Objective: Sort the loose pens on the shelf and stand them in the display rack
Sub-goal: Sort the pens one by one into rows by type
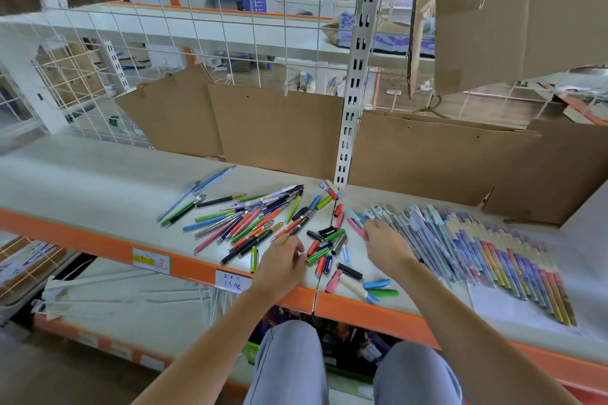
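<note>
Left hand (285, 261) curled, pinching a green pen (318, 255). Right hand (385, 242) reaches flat, fingers straight, onto sorted pens (467, 250). Shelf tag (233, 281) handwriting illegible.

A stationery shop: price labels (233, 281) on orange-edged shelving (98, 240), wire grid backs (197, 26).

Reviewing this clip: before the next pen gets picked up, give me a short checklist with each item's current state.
1. Left hand free to pick: cannot tell, fingers curled at the loose pens.
2. Right hand free: ok, fingers spread on the shelf.
3. Loose pens within reach: ok.
4. Loose pens sorted: not ok, colours mixed and crossed.
5. Lined-up pens undisturbed: ok.
6. Display rack located: not ok, none in view.
</note>
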